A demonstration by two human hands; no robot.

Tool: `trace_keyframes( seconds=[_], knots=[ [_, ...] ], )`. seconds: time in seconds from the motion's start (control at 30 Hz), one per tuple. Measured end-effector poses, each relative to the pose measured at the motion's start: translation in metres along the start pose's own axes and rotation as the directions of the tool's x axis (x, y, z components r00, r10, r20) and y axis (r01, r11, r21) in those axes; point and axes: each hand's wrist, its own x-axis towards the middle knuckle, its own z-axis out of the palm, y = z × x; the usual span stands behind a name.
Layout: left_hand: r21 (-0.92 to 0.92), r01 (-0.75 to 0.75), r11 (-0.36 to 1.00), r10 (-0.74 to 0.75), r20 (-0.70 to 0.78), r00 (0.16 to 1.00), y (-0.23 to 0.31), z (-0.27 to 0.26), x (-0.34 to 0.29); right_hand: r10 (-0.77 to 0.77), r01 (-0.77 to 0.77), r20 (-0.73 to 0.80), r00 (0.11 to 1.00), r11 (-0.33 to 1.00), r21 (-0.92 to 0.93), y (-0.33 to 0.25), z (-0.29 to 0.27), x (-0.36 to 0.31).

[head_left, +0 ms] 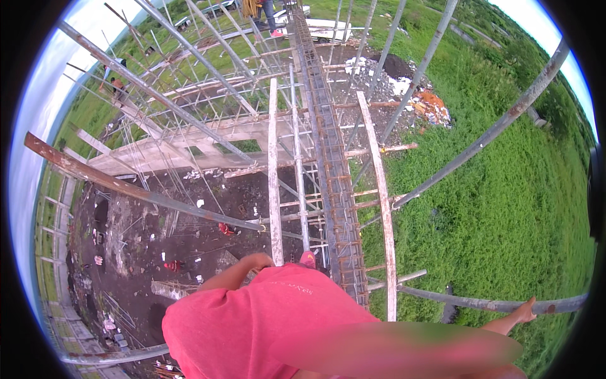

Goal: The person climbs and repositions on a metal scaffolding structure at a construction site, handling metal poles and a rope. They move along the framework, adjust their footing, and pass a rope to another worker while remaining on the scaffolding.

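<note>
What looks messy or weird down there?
The scattered heap of orange and white bits, upper right, looks odd: it's strewn loosely by the green grass, not stacked. I can't tell what the bits are. The long pipe on the left is reddish-brown toward its outer end, maybe rusty.

A grey metal pipe, brown with rust toward its outer end, runs roughly crosswise at the lower right of the frame. Left of centre, a narrow whitish plank, stained and scuffed, runs nearly straight from upper to lower middle.
</note>
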Motion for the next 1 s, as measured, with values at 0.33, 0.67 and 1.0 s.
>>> trace_keyframes(
  seconds=[0.33, 0.67, 1.0],
  knots=[
    [-0.411, 0.416, 0.811, -0.379, 0.173, 0.909, 0.033, -0.037, 0.007, -0.017, 0.017, -0.001, 1.000, 1.000, 0.008, 0.006, 0.003, 0.004],
    [-0.649, 0.677, 0.347, -0.588, 0.412, 0.696, 0.034, -0.031, 0.003, -0.010, 0.010, 0.018, 1.000, 1.000, 0.013, 0.002, -0.001, 0.002],
    [-0.517, 0.527, 0.675, -0.454, 0.271, 0.849, 0.003, -0.016, 0.006, -0.074, 0.073, -0.053, 0.996, 0.997, -0.021, 0.010, 0.004, 0.007]
  ],
)
